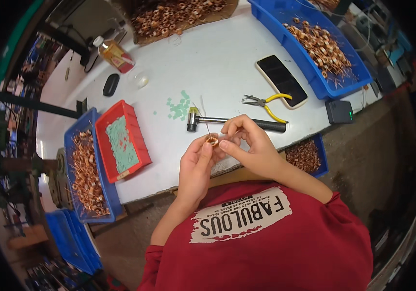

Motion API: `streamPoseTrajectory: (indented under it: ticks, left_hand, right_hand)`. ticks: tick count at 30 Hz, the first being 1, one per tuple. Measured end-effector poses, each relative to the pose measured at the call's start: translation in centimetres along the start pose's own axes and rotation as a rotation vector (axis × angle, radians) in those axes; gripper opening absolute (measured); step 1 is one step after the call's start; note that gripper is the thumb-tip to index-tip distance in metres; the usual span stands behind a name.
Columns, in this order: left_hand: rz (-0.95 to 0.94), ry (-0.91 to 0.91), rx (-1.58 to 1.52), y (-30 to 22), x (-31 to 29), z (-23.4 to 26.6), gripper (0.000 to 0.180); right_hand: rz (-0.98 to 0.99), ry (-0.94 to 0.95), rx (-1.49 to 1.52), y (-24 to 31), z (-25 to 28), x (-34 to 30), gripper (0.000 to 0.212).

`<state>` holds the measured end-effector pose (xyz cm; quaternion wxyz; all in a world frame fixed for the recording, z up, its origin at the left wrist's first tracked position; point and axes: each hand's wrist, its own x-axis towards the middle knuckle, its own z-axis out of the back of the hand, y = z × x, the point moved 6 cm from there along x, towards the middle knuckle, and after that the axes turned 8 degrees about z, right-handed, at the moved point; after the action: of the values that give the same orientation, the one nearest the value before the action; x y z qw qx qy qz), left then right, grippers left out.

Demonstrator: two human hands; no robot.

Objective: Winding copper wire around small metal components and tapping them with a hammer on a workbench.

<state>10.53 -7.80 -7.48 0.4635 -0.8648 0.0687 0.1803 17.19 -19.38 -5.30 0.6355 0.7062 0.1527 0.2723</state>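
Near the front edge of the white table, my left hand (197, 162) pinches a small copper wire coil (212, 141) between thumb and fingers. The coil is ring-shaped, and a thin wire lead sticks up from it. Close against its right side is my right hand (249, 148), thumb and fingers bent toward the ring; whether they grip part of it is hidden. Just beyond both hands lies a hammer (227, 120) with a black grip. Small green square pieces (179, 105) are scattered behind its head.
Yellow-handled pliers (268, 104) and a phone (282, 80) lie to the right. Blue bins (310, 63) of coils stand far right and left. A red tray (137, 136) holds green pieces. A bottle (116, 54), a black case (111, 85) and a box of coils (137, 36) sit farther back.
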Motion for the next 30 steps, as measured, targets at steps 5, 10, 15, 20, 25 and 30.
streamPoseTrajectory:
  ticks: [5,10,15,20,25,30]
  left_hand:
    - [-0.075,0.069,0.102,-0.7,1.8,-1.8,0.034]
    - [-0.151,0.072,0.117,-1.2,2.2,-3.6,0.036]
    - [-0.256,-0.009,0.345,-1.4,2.0,-3.1,0.035]
    - [-0.347,-0.111,0.529,-1.3,2.1,-1.7,0.034]
    - [-0.396,-0.138,0.635,-0.3,3.2,-1.6,0.029]
    - [-0.494,-0.121,0.646,2.4,3.3,-1.0,0.022]
  right_hand:
    - [0.17,-0.062,-0.012,0.4,1.0,0.1,0.021]
    - [0.165,-0.188,0.408,0.5,1.7,1.1,0.025]
    - [0.163,-0.224,0.381,0.3,2.1,0.6,0.026]
    - [0.279,-0.255,0.099,1.2,3.1,0.8,0.023]
    - [0.231,-0.437,0.52,1.2,7.9,1.3,0.015]
    - [0.404,-0.657,0.766,8.7,15.3,1.5,0.006]
